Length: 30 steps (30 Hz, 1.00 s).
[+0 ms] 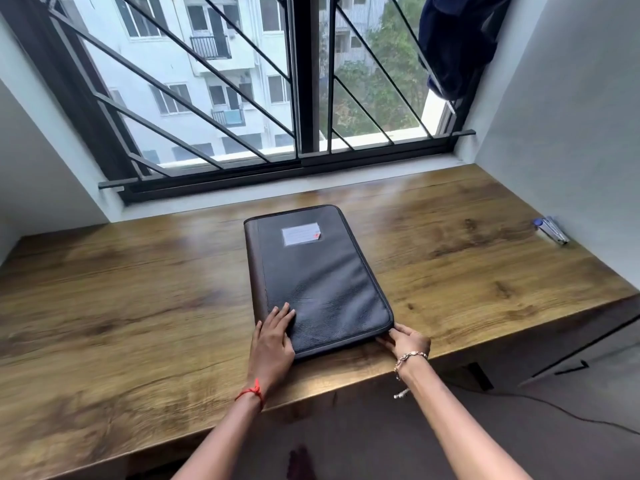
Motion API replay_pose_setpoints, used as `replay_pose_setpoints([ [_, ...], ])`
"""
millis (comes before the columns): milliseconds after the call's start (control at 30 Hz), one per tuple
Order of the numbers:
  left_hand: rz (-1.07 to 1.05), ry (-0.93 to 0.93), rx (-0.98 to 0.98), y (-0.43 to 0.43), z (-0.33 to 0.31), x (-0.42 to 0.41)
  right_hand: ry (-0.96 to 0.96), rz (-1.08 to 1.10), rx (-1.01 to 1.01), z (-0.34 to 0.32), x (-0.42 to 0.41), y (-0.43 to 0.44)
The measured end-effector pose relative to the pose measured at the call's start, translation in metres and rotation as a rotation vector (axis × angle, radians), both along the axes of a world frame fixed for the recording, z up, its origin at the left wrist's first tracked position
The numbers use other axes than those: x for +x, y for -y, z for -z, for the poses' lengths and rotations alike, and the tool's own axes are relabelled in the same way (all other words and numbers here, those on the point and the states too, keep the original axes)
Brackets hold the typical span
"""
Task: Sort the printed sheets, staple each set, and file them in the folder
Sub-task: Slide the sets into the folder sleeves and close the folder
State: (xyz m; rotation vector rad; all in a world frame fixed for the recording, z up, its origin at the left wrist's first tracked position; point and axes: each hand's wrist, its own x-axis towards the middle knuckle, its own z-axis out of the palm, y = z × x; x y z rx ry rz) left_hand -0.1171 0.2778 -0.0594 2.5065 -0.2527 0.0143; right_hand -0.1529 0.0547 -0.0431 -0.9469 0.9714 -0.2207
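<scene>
A black zippered folder (317, 275) lies closed on the wooden desk (138, 289), with a white label (300, 233) near its far end. My left hand (273, 341) rests flat on the folder's near left corner, fingers together. My right hand (407, 341) pinches the folder's near right corner at the zip edge. A blue and silver stapler (551, 229) lies at the far right of the desk by the wall. No printed sheets are visible.
A barred window (304, 81) runs along the desk's far side. White walls close in the desk on the left and right. Dark cloth (453, 43) hangs at the window's top right. The desk's front edge (346, 386) is just behind my wrists.
</scene>
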Motion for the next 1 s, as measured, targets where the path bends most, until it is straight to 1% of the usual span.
replay_pose_setpoints([
  [167, -0.044, 0.043, 0.051, 0.006, -0.012, 0.005, -0.029, -0.312, -0.002, -0.007, 0.006, 0.029],
  [300, -0.012, 0.082, 0.078, 0.008, -0.019, 0.011, -0.089, -0.579, -0.046, -0.016, 0.017, 0.051],
  [400, 0.022, 0.096, 0.107, 0.008, -0.018, 0.019, -0.166, -0.81, -0.137, -0.021, 0.033, 0.067],
  [500, 0.08, 0.023, 0.147, 0.01, -0.016, 0.031, -0.225, -0.962, -0.255, -0.013, 0.057, 0.08],
  [567, 0.115, 0.006, 0.192, 0.012, -0.017, 0.039, -0.272, -1.026, -0.312, -0.01, 0.072, 0.085],
  [733, 0.172, -0.009, 0.227, 0.022, -0.02, 0.065, -0.323, -1.146, -0.306, -0.003, 0.104, 0.089],
  [1000, 0.224, -0.036, 0.212, 0.029, -0.022, 0.11, -0.338, -1.06, -0.418, -0.009, 0.149, 0.083],
])
